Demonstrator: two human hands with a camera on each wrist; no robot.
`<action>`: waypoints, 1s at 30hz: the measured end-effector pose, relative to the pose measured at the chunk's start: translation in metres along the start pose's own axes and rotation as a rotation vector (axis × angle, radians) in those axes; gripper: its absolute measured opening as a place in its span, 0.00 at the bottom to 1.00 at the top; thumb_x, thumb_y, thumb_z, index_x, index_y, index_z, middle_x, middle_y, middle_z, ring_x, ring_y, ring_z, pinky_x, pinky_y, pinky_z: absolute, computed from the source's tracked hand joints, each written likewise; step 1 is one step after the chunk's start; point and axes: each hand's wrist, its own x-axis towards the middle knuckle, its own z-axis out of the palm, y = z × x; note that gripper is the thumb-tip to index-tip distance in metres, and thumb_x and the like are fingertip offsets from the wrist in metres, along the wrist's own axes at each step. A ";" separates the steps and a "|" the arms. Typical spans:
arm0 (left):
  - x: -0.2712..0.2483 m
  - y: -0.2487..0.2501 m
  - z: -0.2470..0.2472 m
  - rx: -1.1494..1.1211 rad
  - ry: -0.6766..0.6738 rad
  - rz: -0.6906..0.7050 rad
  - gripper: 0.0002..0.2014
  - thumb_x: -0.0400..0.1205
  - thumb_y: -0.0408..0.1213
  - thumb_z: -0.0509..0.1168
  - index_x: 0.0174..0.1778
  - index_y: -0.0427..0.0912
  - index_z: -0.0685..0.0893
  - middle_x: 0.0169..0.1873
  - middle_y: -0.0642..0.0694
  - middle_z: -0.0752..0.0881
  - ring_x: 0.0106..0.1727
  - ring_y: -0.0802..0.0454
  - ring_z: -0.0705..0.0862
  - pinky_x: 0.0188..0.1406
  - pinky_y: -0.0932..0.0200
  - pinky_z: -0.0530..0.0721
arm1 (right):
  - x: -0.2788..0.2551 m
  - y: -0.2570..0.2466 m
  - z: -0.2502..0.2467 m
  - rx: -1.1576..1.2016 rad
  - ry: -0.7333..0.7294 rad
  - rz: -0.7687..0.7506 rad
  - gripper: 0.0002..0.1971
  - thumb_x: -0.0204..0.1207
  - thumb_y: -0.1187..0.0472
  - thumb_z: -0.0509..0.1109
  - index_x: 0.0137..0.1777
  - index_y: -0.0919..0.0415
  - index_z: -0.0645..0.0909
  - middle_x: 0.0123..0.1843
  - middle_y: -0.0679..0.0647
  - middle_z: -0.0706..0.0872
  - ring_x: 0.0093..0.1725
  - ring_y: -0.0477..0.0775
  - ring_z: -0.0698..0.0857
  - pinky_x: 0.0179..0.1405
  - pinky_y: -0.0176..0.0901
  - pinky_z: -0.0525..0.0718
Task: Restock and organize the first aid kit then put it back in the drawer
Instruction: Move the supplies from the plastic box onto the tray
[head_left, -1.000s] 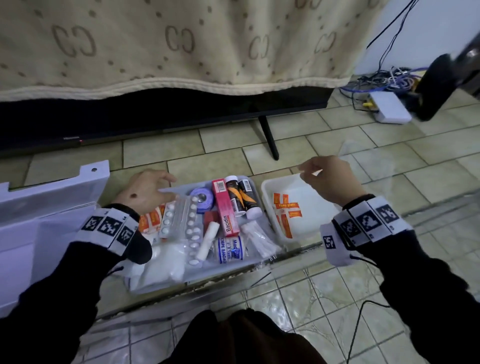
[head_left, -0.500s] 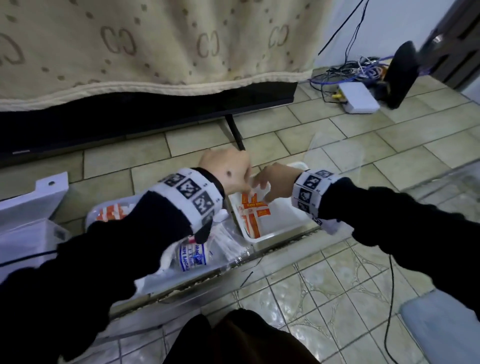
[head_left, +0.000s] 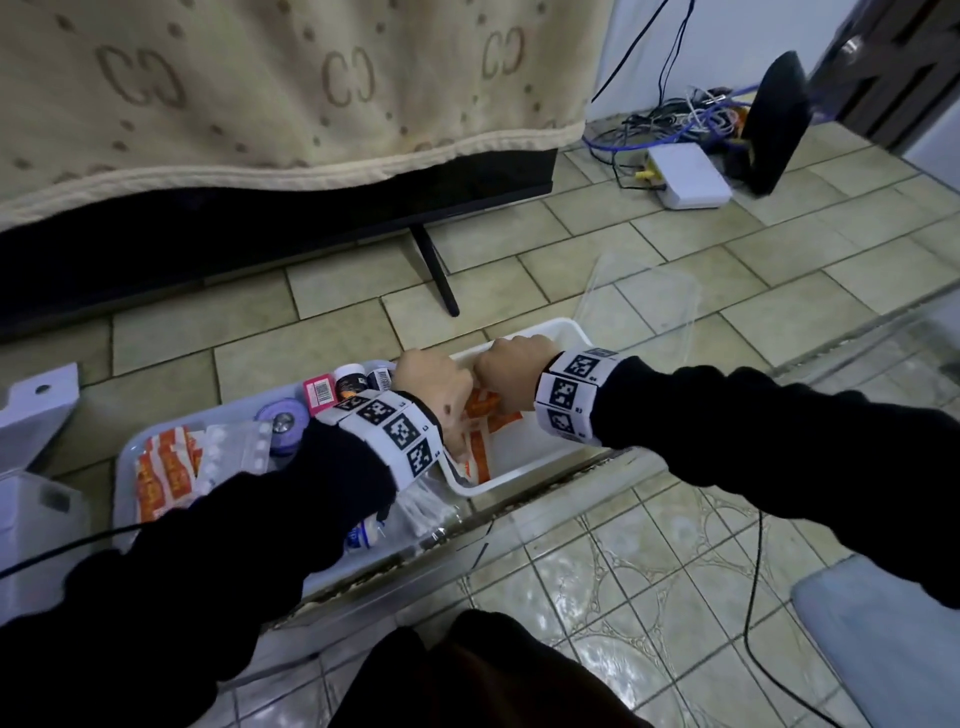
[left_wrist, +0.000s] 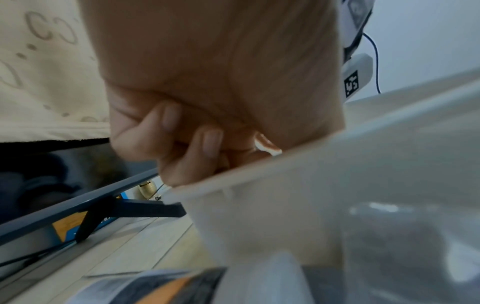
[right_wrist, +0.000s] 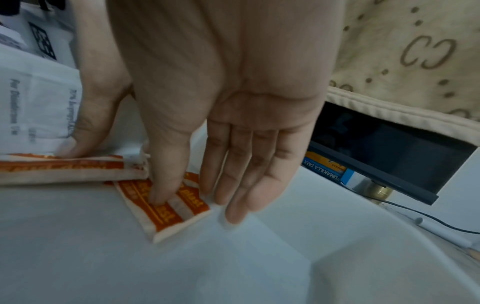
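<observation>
The white kit container (head_left: 519, 470) sits on the tiled floor with orange-and-white plaster strips (head_left: 483, 410) inside. Both hands are in it, close together. My left hand (head_left: 436, 400) has its fingers (left_wrist: 166, 123) curled into the palm above the container rim (left_wrist: 285, 160), while its thumb (right_wrist: 78, 133) presses on a stack of plaster strips (right_wrist: 64, 170). My right hand (head_left: 511, 371) keeps its fingers (right_wrist: 233, 174) straight, and its thumb tip rests on a loose plaster packet (right_wrist: 176, 207) on the container floor (right_wrist: 233, 267).
Left of the container lies a tray (head_left: 124, 467) with plasters, blister packs, tape, a pink box and small bottles. A clear lid (head_left: 644, 306) leans behind the container. A white drawer unit (head_left: 36, 415) is far left. A TV stand leg (head_left: 436, 275) and router (head_left: 685, 176) stand beyond.
My left hand left the supply tray and came right into the white container. My right hand dropped from the container's far edge down onto the plasters inside.
</observation>
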 end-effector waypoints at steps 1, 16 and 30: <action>0.000 0.001 0.000 0.006 -0.002 -0.006 0.25 0.66 0.64 0.72 0.35 0.46 0.73 0.39 0.48 0.83 0.43 0.47 0.81 0.40 0.57 0.72 | 0.000 0.001 -0.001 0.009 -0.004 0.005 0.12 0.76 0.57 0.68 0.57 0.60 0.80 0.56 0.57 0.83 0.55 0.60 0.85 0.41 0.44 0.75; 0.007 0.005 0.011 -0.126 0.061 -0.096 0.15 0.74 0.55 0.69 0.46 0.48 0.82 0.36 0.50 0.80 0.38 0.50 0.77 0.36 0.58 0.73 | -0.005 0.000 0.001 -0.033 0.059 -0.045 0.14 0.80 0.53 0.63 0.62 0.58 0.78 0.60 0.57 0.83 0.59 0.60 0.83 0.49 0.45 0.76; 0.012 0.001 0.012 -0.233 0.062 -0.099 0.17 0.70 0.56 0.71 0.46 0.48 0.82 0.27 0.52 0.74 0.36 0.50 0.77 0.32 0.59 0.72 | -0.005 0.002 0.003 -0.068 0.028 -0.030 0.16 0.78 0.54 0.66 0.64 0.56 0.79 0.61 0.55 0.83 0.59 0.59 0.83 0.47 0.45 0.76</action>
